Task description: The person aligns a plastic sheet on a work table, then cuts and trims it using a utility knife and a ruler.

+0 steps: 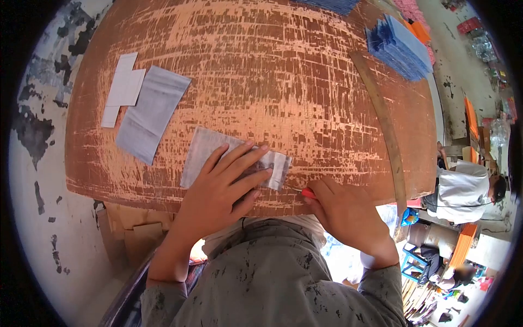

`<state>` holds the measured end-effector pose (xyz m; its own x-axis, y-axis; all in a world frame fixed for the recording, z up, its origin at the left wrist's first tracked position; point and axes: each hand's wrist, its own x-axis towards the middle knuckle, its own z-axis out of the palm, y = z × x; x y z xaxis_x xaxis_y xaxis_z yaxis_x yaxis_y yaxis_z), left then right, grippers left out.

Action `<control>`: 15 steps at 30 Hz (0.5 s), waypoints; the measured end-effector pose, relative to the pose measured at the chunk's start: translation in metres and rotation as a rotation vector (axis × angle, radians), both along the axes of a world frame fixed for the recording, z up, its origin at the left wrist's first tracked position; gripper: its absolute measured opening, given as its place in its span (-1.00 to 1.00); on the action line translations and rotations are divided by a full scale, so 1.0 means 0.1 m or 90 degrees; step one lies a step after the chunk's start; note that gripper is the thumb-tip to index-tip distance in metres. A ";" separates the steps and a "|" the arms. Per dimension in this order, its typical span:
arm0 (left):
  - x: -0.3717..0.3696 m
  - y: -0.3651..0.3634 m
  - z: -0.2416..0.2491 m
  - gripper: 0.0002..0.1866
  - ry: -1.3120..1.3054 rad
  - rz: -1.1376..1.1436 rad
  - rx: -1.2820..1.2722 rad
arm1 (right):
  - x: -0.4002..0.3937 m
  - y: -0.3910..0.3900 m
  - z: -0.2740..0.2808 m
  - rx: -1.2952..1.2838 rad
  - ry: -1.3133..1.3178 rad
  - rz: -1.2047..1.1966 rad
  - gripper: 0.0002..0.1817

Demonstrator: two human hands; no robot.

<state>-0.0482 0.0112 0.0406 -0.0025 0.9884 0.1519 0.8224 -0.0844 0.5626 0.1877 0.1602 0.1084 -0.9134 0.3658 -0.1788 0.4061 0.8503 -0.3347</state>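
My left hand (229, 177) lies flat with fingers spread, pressing on a grey rectangular sheet (199, 150) near the table's front edge. A narrow strip (280, 170) shows at the sheet's right end, with dark marks next to it. In my right hand (348, 210), closed fingers grip a red-handled utility knife (309, 193). Its thin tip points left, close to the sheet's lower right corner; most of the handle is hidden in the palm. Up and to the left lie another grey sheet (153, 114) and a white cross-shaped paper template (124, 90), slightly overlapping.
The brown table (245, 71) is heavily scored. A long, flat ruler-like strip (381, 117) runs along its right side. Stacked blue-grey sheets (397, 49) stand at the back right, with more sheets (332, 4) at the far edge. Other people (463, 191) sit beyond the table's right side.
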 end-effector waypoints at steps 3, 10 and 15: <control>0.01 0.01 0.00 -0.54 -0.008 0.008 -0.003 | 0.00 0.01 0.01 -0.012 -0.038 0.012 -0.74; 0.00 0.01 -0.02 -0.54 -0.008 0.023 0.001 | -0.10 -0.01 0.01 -0.022 -0.072 0.063 -0.75; -0.01 0.01 -0.01 -0.54 -0.006 0.020 -0.008 | -0.13 -0.02 -0.02 0.013 -0.059 0.068 -0.72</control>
<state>-0.0493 0.0125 0.0394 -0.0346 0.9896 0.1394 0.8195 -0.0518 0.5708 0.1747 0.1579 0.1063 -0.9272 0.2714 -0.2581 0.3411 0.8966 -0.2826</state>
